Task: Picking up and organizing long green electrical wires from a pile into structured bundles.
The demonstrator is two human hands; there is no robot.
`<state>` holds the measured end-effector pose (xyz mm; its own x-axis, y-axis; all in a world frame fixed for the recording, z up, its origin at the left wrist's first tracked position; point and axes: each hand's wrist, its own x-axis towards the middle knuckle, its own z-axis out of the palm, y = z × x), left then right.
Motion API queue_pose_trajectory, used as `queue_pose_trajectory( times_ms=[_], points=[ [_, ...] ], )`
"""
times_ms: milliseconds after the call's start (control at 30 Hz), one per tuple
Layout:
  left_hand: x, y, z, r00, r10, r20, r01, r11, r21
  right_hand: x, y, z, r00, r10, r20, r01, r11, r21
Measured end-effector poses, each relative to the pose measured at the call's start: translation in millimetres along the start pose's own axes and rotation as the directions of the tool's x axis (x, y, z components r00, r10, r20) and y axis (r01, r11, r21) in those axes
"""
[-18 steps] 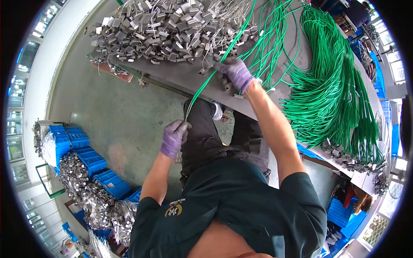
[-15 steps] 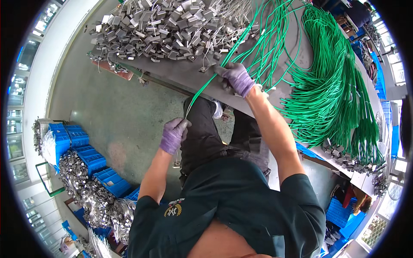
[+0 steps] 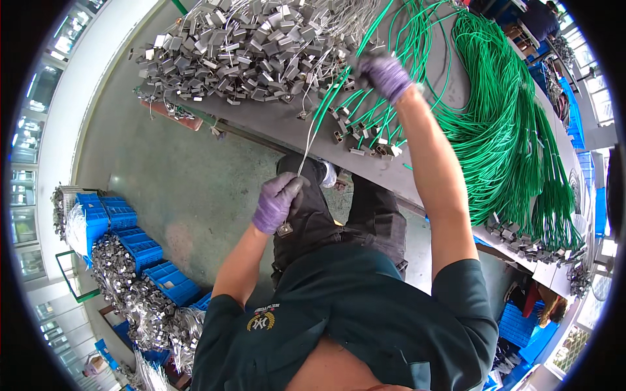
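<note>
Head view: thin white wires [image 3: 307,152] gripped by the purple-gloved left hand [image 3: 276,201]

The wires are pinched between thumb and fingers, in front of the near edge of the flat grey worktop [image 3: 274,119]. Glossy green cables [image 3: 328,95] are led from them over that edge. The purple-gloved right hand [image 3: 385,73] is raised beside these cables; its fingers are blurred, so whether anything is held cannot be told. Grey box-shaped metal connectors [image 3: 238,55] are heaped toward the worktop's left end; a thick green cable bundle [image 3: 502,127] is laid along its right edge.
</note>
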<state>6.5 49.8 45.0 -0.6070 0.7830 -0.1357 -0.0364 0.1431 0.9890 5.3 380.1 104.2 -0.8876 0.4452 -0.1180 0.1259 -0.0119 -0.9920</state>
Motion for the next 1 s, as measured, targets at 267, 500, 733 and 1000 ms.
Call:
queue_pose_trajectory(
  times_ms=[267, 500, 733, 1000],
  points=[
    [5.1, -26.9, -0.1, 0.953, -0.302, 0.009, 0.302, 0.952, -0.045, -63.9, 46.4, 78.5, 0.946, 0.287, 0.152, -0.302, 0.949, 0.091],
    [3.2, -66.1, -3.5, 0.989, 0.145, -0.001, -0.140, 0.955, 0.261, -49.2, 12.7, 52.5, 0.999, 0.040, 0.021, -0.040, 0.999, -0.005],
    [5.4, -37.6, -16.5, 0.912, -0.383, 0.149, 0.384, 0.923, 0.024, -66.8, 45.3, 84.0, 0.959, 0.228, 0.168, -0.235, 0.972, 0.023],
    [-28.1, -73.7, -22.2, 0.965, -0.251, -0.076, 0.248, 0.968, -0.047, -49.9, 57.2, 61.1, 0.973, 0.229, 0.039, -0.232, 0.970, 0.075]
  ],
)
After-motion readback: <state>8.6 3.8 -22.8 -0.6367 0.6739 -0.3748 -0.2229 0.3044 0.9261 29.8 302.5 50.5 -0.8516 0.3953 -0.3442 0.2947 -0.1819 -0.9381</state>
